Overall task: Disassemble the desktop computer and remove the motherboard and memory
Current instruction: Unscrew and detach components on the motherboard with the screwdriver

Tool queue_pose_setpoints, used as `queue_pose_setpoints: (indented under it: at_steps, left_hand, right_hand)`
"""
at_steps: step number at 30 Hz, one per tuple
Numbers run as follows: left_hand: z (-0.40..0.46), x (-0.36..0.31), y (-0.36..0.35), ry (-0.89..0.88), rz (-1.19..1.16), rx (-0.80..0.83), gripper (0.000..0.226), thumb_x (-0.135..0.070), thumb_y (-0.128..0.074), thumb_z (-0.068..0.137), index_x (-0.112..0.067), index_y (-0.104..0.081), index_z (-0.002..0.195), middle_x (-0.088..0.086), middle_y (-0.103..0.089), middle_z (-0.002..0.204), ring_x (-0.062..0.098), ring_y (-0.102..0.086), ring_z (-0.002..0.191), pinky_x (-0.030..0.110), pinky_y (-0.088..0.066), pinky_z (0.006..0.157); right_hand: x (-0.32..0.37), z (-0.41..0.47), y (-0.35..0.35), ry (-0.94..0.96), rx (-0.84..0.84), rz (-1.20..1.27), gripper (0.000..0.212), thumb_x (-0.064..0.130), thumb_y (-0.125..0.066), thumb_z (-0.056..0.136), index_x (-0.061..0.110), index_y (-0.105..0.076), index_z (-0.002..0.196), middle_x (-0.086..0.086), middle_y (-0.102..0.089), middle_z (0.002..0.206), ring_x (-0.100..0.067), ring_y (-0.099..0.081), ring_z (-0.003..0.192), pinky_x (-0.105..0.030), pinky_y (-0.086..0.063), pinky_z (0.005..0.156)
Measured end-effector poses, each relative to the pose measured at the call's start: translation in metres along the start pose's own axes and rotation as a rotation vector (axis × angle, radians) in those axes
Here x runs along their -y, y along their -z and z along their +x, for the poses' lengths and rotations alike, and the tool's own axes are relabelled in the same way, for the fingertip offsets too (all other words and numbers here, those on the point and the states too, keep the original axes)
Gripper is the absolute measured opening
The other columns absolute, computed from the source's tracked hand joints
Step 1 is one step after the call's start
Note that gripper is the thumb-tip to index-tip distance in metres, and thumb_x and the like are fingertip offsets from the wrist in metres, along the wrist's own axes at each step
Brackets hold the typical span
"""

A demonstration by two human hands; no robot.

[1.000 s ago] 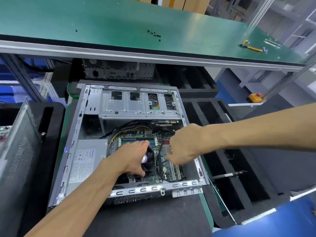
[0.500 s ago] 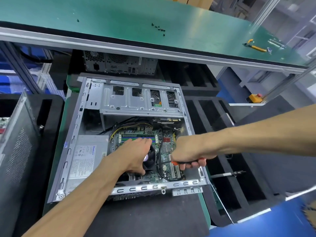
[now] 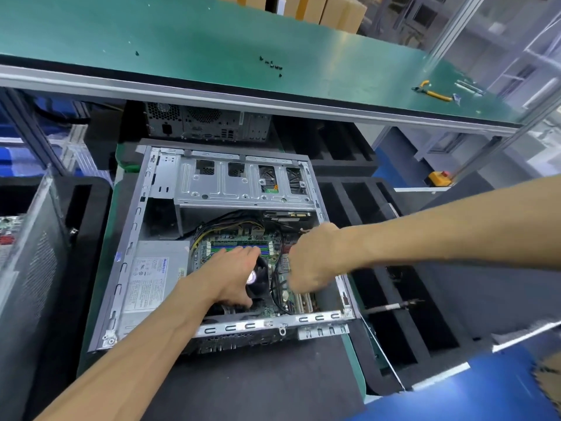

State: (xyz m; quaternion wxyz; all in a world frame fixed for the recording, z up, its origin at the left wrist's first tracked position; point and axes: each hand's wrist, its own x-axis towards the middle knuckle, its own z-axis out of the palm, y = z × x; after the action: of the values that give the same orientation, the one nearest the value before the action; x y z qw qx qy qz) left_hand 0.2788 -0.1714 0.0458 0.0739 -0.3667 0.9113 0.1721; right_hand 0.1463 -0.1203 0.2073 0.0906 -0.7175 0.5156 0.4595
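Where foam trays (image 3: 358, 153) sit, green bench (image 3: 182, 34) overhangs.

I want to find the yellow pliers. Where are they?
In the head view, the yellow pliers lie on the green workbench at the upper right, near its front edge, far beyond the open computer case.

Open desktop case (image 3: 127, 238) lying on its side below workbench (image 3: 182, 34); power supply (image 3: 151, 278) at left inside, motherboard (image 3: 282, 287) at right, drive cage (image 3: 243, 186) behind; second tower (image 3: 206, 123) beyond; pliers (image 3: 431, 92) on bench far right
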Motion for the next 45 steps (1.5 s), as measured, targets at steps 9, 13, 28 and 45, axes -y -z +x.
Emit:
queue_pose_setpoints:
  at_steps: [9,13,28,45]
  left_hand:
    - [0.003,0.000,-0.001,-0.015,0.008,-0.020,0.093,-0.052,-0.085,0.059,-0.016,-0.037,0.130,0.000,-0.054,0.124,0.020,-0.050,0.106,0.036,-0.042,0.092]
    - [0.007,-0.001,-0.001,-0.021,0.034,-0.003,0.093,-0.051,-0.087,0.058,-0.014,-0.038,0.128,0.001,-0.053,0.126,0.021,-0.049,0.104,0.037,-0.043,0.093]
    - [0.000,-0.004,-0.001,-0.004,0.051,0.006,0.106,-0.053,-0.083,0.065,-0.012,-0.027,0.145,0.004,-0.042,0.146,0.023,-0.041,0.131,0.042,-0.038,0.107]
    - [0.003,-0.006,-0.001,-0.003,0.053,-0.015,0.094,-0.049,-0.086,0.063,-0.015,-0.035,0.134,0.001,-0.049,0.134,0.021,-0.047,0.122,0.040,-0.039,0.102]
  right_hand:
    - [-0.041,0.031,0.000,-0.272,0.769,1.203,0.037,0.029,-0.040,0.104,0.003,-0.059,0.086,0.005,-0.037,0.048,-0.004,-0.028,0.028,-0.013,-0.019,0.025]
    - [-0.024,0.029,-0.004,-0.199,0.502,0.923,0.029,0.019,-0.041,0.101,0.004,-0.057,0.082,0.002,-0.039,0.043,-0.007,-0.029,0.026,-0.012,-0.019,0.028]
    - [0.006,-0.007,-0.018,0.054,-0.219,-0.116,0.040,0.034,-0.040,0.096,0.014,-0.046,0.063,-0.004,-0.046,0.062,-0.020,-0.043,0.053,-0.028,-0.034,0.053]
    - [-0.005,0.009,-0.006,-0.065,0.195,0.611,0.024,0.012,-0.046,0.086,0.006,-0.058,0.066,-0.006,-0.058,0.048,-0.014,-0.043,0.031,-0.014,-0.031,0.029]
